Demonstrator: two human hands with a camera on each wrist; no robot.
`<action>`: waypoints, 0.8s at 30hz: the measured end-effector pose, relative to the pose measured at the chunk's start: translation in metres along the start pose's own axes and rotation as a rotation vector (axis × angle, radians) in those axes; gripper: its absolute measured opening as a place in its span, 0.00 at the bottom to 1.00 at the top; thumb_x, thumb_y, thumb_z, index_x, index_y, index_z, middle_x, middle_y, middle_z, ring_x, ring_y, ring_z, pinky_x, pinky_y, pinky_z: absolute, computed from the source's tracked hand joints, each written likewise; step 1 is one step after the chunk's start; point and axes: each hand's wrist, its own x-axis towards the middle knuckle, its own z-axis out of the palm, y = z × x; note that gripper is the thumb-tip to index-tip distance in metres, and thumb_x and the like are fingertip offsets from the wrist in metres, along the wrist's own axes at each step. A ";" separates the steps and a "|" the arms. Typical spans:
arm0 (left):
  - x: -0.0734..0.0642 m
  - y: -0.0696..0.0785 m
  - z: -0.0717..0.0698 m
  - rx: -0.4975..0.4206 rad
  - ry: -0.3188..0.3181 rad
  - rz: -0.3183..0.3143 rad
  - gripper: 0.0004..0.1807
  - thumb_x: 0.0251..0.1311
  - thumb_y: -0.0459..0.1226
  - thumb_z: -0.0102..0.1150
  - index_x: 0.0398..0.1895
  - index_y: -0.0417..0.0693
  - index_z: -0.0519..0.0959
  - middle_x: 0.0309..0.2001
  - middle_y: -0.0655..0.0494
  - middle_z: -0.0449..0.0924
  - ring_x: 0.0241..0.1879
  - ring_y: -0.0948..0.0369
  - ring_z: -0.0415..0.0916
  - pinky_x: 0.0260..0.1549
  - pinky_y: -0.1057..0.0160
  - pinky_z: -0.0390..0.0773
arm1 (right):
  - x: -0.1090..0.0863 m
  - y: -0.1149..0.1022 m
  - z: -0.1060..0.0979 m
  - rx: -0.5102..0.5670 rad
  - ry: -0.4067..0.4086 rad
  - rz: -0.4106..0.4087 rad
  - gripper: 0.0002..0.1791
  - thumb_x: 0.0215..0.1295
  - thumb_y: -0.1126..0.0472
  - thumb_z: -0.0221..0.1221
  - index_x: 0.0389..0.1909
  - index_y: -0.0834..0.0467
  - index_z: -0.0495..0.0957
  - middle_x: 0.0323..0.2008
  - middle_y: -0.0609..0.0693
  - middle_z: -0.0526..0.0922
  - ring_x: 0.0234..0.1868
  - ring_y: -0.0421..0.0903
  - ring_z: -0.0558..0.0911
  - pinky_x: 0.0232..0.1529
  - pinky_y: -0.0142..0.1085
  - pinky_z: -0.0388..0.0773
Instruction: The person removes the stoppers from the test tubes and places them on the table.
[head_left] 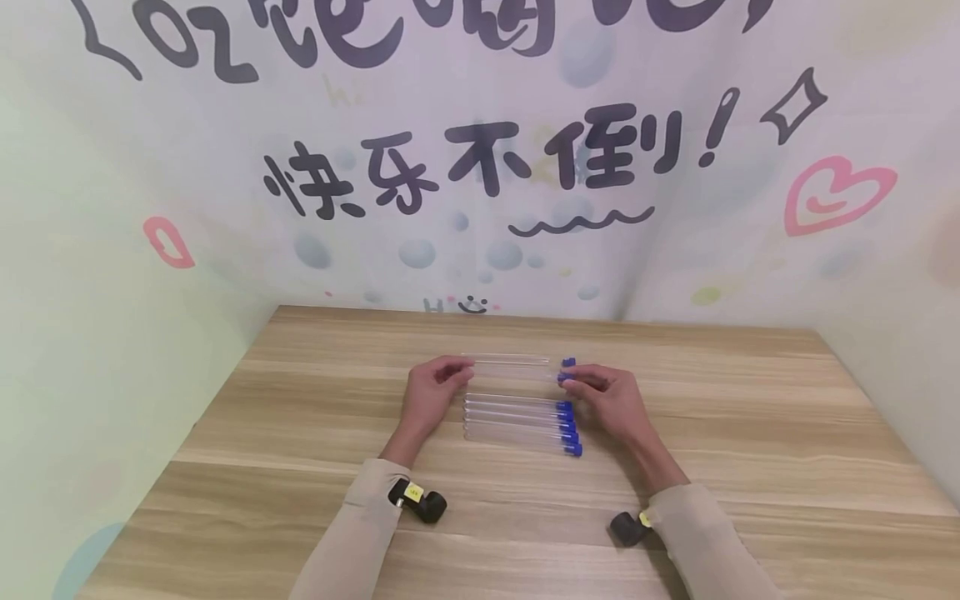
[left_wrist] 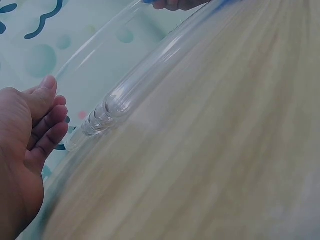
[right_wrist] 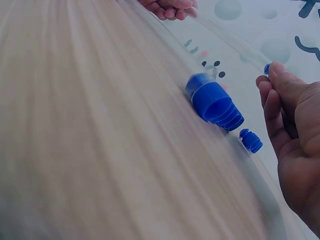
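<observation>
Between both hands a clear test tube (left_wrist: pixel 102 40) is held level above the table. My left hand (head_left: pixel 433 390) pinches its closed end between thumb and fingers. At the other end, my right hand (head_left: pixel 617 402) grips the blue cap (head_left: pixel 564 378) with thumb and fingertips. Nearer to me, several clear test tubes (head_left: pixel 513 421) with blue caps (right_wrist: pixel 210 100) lie side by side in a row, caps to the right. Behind the held tube another clear tube (head_left: pixel 513 358) lies on the table, with a separate blue cap (head_left: pixel 568 362) just past its right end.
The wood-grain table (head_left: pixel 300 500) carries everything. A white printed cloth (head_left: pixel 480 258) with dark lettering hangs behind its back edge, and pale cloth also borders both sides. Each sleeve (head_left: pixel 352 533) has a small black camera (head_left: pixel 427 504) at the wrist.
</observation>
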 end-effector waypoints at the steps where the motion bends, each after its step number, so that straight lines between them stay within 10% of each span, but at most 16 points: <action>1: 0.000 0.000 0.000 -0.002 0.000 0.002 0.09 0.55 0.35 0.66 0.40 0.43 0.84 0.40 0.47 0.85 0.35 0.63 0.79 0.33 0.73 0.78 | 0.000 -0.001 0.000 0.000 -0.002 0.000 0.13 0.61 0.62 0.64 0.45 0.63 0.82 0.42 0.58 0.86 0.38 0.34 0.84 0.41 0.26 0.78; 24: 0.001 -0.002 0.001 0.030 -0.089 0.023 0.11 0.54 0.36 0.68 0.40 0.44 0.85 0.39 0.47 0.85 0.36 0.60 0.79 0.35 0.72 0.76 | 0.003 0.007 -0.005 -0.038 0.074 0.008 0.13 0.62 0.61 0.62 0.46 0.61 0.82 0.40 0.61 0.86 0.34 0.37 0.83 0.32 0.27 0.74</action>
